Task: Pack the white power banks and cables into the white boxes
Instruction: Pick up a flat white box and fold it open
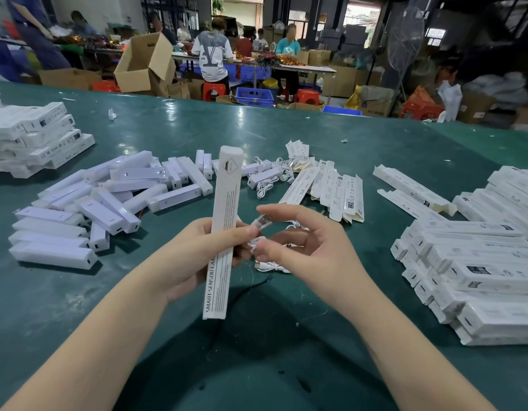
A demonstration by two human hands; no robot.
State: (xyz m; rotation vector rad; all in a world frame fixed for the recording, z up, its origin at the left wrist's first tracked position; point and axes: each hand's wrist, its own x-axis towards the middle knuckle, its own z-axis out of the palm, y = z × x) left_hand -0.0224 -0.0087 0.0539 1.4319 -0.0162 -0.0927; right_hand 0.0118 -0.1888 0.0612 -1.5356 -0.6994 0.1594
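My left hand [194, 256] grips a long white box [225, 215] printed "SMART SENSOR", held nearly upright over the green table [286, 336]. My right hand [304, 241] is beside it, thumb and forefinger pinching a small clear piece [261, 223] at the end of a white cable [270, 266] that trails down onto the table. A loose heap of white power banks [108, 200] lies to the left. More coiled white cables [271, 176] lie behind the box. Flat unfolded white boxes [336, 192] lie at centre right.
Packed white boxes are stacked at the right [479, 262] and far left [34, 137]. Two open box sleeves [411, 191] lie near the right stack. A thin black wire [256, 284] lies under my hands. Beyond the table, people sit at workbenches among cardboard cartons [147, 63].
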